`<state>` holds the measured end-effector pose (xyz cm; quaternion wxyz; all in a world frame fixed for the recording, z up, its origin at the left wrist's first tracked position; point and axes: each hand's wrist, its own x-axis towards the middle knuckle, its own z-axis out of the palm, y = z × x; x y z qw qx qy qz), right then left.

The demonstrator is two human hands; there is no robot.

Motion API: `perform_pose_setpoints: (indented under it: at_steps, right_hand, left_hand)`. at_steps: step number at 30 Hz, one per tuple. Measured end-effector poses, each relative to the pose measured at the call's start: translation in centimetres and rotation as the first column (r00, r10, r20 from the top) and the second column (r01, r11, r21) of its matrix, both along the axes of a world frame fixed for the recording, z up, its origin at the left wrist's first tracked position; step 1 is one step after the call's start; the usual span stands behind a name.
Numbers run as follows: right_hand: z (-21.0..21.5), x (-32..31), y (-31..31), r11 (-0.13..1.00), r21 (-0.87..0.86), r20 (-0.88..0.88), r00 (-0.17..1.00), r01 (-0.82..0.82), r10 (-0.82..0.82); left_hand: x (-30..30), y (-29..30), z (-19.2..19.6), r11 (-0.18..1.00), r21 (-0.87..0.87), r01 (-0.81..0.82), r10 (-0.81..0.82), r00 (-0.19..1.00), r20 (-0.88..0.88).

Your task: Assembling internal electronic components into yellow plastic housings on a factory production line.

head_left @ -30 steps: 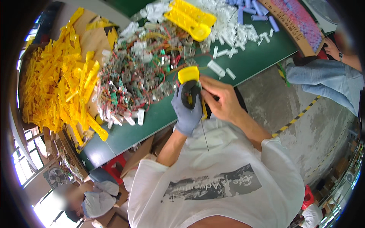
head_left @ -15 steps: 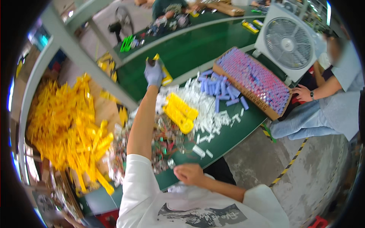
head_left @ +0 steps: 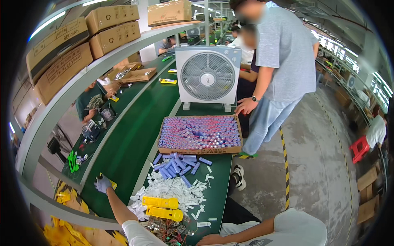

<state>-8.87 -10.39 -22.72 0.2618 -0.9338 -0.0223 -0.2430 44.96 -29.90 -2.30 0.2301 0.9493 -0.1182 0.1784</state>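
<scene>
My left hand (head_left: 102, 184), in a pale glove, is stretched out over the green belt. Its fingers are round a yellow plastic casing (head_left: 113, 185), which shows on both sides of the hand. Bare and partly cut off by the lower edge, my right hand (head_left: 208, 240) rests close to my body at the bench edge; its fingers do not show clearly. Between my arms lie two yellow casings (head_left: 164, 213) on a heap of small white pieces (head_left: 176, 190). Nearer to me is a tangle of small wired parts (head_left: 168, 230).
Loose purple cylindrical cells (head_left: 176, 165) lie beyond the white pieces. Behind them are a cardboard tray of cells (head_left: 197, 150) and a box fan (head_left: 207, 78). A standing person (head_left: 283, 61) touches the bench at the right. A metal frame (head_left: 45, 139) curves along the left.
The view has swung up and to the right, bringing in the shelf boxes and aisle. My left hand stays over the belt with the yellow casing; my right hand now sits at the lower edge.
</scene>
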Motion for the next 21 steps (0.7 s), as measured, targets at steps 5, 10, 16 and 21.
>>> perform_pose_setpoints:
  at_steps: [5,10,16,21]
  right_hand:
    - [15.6,-2.0,-2.8,0.996,0.042,-0.196,0.977,-0.075,0.082]
    - [19.8,-0.9,-3.9,0.997,0.060,0.121,0.992,-0.043,0.036]
    - [21.8,-0.8,-3.5,0.989,0.140,0.150,0.989,-0.040,0.019]
    - [21.7,-1.1,-4.0,0.977,0.145,0.170,0.977,-0.156,0.131]
  left_hand:
    - [-1.2,3.1,4.8,0.972,0.202,-0.119,0.142,0.985,-0.101]
    - [-6.9,1.3,10.3,0.988,-0.047,-0.148,0.144,0.987,-0.072]
    - [-24.2,1.6,14.3,0.624,-0.453,0.637,-0.526,0.771,0.359]
    - [-38.2,18.2,15.4,-0.117,0.852,0.510,-0.949,-0.310,0.055]
